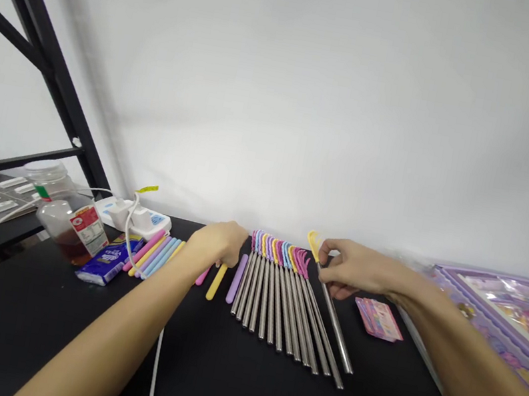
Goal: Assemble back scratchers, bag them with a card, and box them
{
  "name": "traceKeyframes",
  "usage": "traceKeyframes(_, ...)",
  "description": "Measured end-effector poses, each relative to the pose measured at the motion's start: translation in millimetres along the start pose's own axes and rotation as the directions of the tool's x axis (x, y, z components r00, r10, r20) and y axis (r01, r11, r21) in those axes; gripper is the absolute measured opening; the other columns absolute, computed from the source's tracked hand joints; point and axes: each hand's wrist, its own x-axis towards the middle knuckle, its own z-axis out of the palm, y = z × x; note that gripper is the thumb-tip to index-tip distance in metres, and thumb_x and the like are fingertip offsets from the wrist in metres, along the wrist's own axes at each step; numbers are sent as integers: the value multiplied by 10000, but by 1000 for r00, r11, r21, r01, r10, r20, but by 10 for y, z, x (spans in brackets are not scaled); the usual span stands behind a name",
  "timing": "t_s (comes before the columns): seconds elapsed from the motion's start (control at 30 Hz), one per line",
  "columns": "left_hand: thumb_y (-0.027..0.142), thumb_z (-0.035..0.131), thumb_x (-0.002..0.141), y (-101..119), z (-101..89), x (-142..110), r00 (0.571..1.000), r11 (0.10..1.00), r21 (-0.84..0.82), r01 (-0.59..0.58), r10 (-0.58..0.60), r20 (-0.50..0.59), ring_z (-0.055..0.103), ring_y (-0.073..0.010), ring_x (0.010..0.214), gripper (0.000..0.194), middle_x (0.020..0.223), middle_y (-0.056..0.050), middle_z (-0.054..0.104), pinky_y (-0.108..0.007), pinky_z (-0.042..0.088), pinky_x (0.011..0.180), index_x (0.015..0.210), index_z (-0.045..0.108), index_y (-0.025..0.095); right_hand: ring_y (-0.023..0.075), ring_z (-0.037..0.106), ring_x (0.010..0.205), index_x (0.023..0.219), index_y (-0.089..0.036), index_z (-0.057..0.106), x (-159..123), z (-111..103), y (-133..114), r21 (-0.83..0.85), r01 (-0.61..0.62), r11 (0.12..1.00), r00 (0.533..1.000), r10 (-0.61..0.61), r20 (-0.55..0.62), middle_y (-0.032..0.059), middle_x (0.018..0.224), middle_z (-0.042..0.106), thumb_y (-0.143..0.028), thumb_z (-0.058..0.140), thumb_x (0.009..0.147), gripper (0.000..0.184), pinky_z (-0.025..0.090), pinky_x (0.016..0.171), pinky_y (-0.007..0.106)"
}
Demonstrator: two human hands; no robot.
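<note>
My right hand [349, 266] pinches a back scratcher with a yellow claw end [314, 243] between thumb and fingers, near its top. Its metal shaft [339, 339] slants down to the right, at the right end of a row of metal back scratchers [277, 301] with pink, blue, yellow and purple ends. Left of that row, my left hand [221, 243] is closed with its back toward me; its fingertips are mostly hidden, so what they hold cannot be made out. Just below it lie a yellow handle sleeve [216, 283] and a pink one [202, 276], with a purple sleeve [237, 279] beside them.
More coloured sleeves [160, 258] lie left of my left wrist, by a white power strip [149, 222], a blue packet [109, 260] and a bottle [71, 230]. To the right are pink cards [379, 319] and purple packaging [502, 319]. A white cable [154, 375] crosses the black table.
</note>
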Motion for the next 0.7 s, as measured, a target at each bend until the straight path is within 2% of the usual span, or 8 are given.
traceKeyframes(0.13, 49, 602, 517, 37, -14, 28, 999, 1000, 12, -5, 4, 43, 661, -238, 673, 459, 934, -145, 717, -282, 456, 529, 963, 667, 130, 100, 609, 553, 931, -215, 460, -145, -100, -64, 217, 102, 971, 995, -95, -40, -46, 619, 626, -121, 712, 642, 395, 556, 579, 213)
traceKeyframes(0.27, 186, 648, 599, -28, -176, -117, 997, 998, 19, -57, 58, -51, 649, -226, 743, 472, 989, -131, 703, -277, 444, 565, 1068, 648, 132, 137, 646, 667, 1052, -207, 523, -293, -193, -112, 351, 173, 920, 983, -138, -123, 2, 711, 666, -130, 742, 654, 460, 584, 655, 242)
traceKeyframes(0.33, 237, 631, 654, -53, -276, -236, 981, 984, -58, -169, 162, -110, 616, -178, 695, 410, 884, -77, 698, -251, 421, 563, 1050, 658, 136, 162, 665, 738, 1035, -182, 582, -334, -239, -121, 398, 221, 890, 971, -163, -174, 41, 780, 678, -147, 733, 689, 379, 594, 687, 259)
traceKeyframes(0.43, 256, 583, 734, -6, -367, -385, 908, 884, -217, -415, 386, -165, 518, -118, 590, 222, 699, -13, 620, -234, 357, 529, 888, 679, 128, 175, 669, 796, 901, -144, 655, -361, -299, -125, 464, 333, 821, 937, -232, -262, 79, 860, 670, -173, 699, 756, 155, 596, 727, 273)
traceKeyframes(0.5, 281, 565, 790, 93, -369, -432, 846, 800, -274, -533, 499, -188, 477, -104, 591, 182, 679, 1, 581, -232, 341, 540, 818, 665, 132, 175, 670, 812, 845, -141, 665, -379, -327, -129, 498, 414, 762, 905, -282, -320, 81, 887, 663, -183, 689, 785, 77, 595, 737, 273)
traceKeyframes(0.6, 352, 526, 878, 277, -308, -418, 778, 709, -323, -627, 592, -212, 492, -112, 667, 243, 747, 0, 596, -229, 367, 605, 839, 652, 148, 164, 673, 795, 819, -151, 654, -435, -349, -147, 513, 479, 712, 872, -319, -372, 62, 855, 657, -175, 691, 799, 48, 594, 720, 260)
traceKeyframes(0.7, 397, 481, 930, 399, -224, -343, 732, 628, -408, -663, 659, -176, 545, -136, 762, 287, 842, -23, 630, -242, 407, 674, 897, 632, 155, 146, 671, 756, 806, -149, 649, -503, -361, -162, 514, 496, 699, 863, -331, -383, 56, 820, 660, -156, 687, 808, 39, 591, 722, 248)
